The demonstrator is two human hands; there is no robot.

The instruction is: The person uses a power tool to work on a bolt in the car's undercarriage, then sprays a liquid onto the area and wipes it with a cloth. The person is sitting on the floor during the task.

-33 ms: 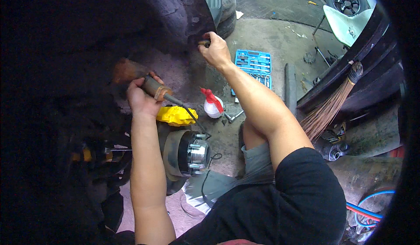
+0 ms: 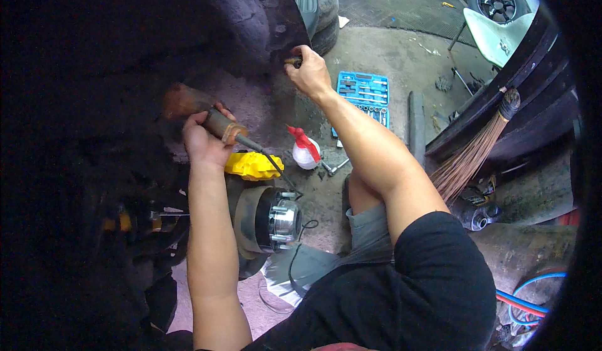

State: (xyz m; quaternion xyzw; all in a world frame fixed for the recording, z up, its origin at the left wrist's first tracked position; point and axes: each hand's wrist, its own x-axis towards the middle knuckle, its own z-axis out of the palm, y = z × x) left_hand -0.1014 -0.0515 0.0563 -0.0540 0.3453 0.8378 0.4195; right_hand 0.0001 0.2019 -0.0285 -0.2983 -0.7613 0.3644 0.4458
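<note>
My left hand (image 2: 205, 143) is closed round a corded power tool (image 2: 224, 127) with a worn, rusty-brown cylindrical body. Its black cord runs down past the bare wheel hub (image 2: 283, 220), whose studs stick out around a shiny centre. The tool's far end fades into the shadow of the wheel well. Farther forward, my right hand (image 2: 307, 72) is closed at the edge of the dark fender (image 2: 285, 28). A small yellowish-dark thing shows at its fingers, too unclear to name. Between my arms are a yellow brake caliper (image 2: 254, 166) and a white round bottle with a red top (image 2: 306, 150).
An open blue socket set (image 2: 364, 90) lies on the floor beyond my right forearm, with a ratchet wrench (image 2: 335, 166) nearer. A dark bar (image 2: 416, 122) lies beside the set. To the right are a straw broom (image 2: 476, 144), a pale chair (image 2: 498, 37) and blue and red hoses (image 2: 527, 304).
</note>
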